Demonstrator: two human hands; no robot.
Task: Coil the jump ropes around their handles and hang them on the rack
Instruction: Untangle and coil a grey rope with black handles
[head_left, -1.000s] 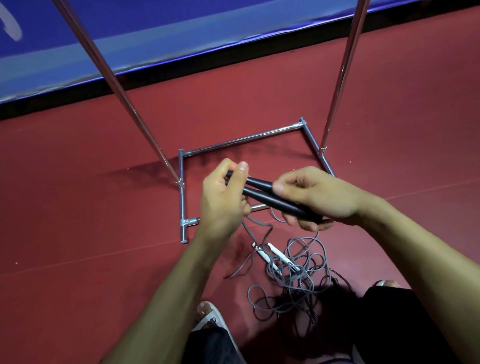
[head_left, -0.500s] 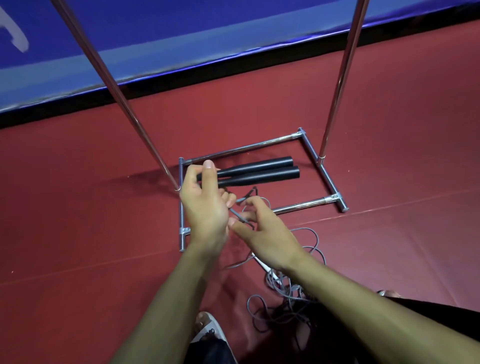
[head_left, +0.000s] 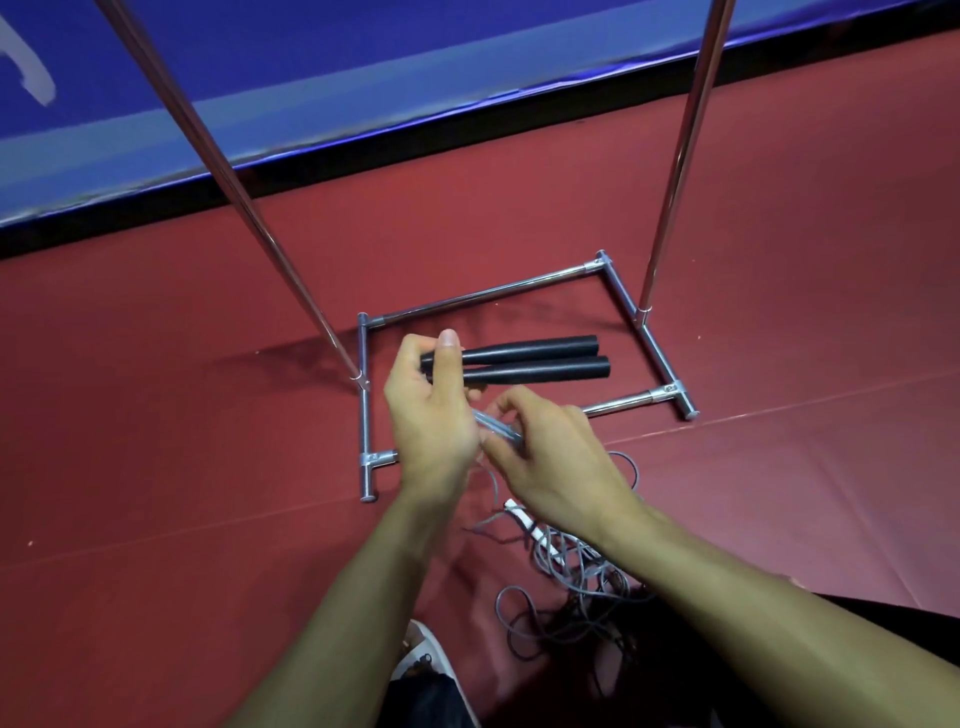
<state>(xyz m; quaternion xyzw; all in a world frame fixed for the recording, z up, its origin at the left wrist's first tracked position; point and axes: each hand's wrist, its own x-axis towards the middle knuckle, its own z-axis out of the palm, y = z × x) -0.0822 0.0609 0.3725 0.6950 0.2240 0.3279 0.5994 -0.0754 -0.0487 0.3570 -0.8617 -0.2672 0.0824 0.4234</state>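
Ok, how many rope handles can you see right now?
3. Two black handles lie side by side in the left hand. One white handle lies on the floor in the rope tangle, partly behind the right arm; its twin may be hidden there.

glossy metal rack (head_left: 493, 296), seemingly matt handles (head_left: 540, 364)

The left hand (head_left: 431, 415) and right hand (head_left: 550, 462) were bare, forearms too; dark clothing (head_left: 431, 701) covered the legs, above a pale-rimmed shoe (head_left: 422, 649).
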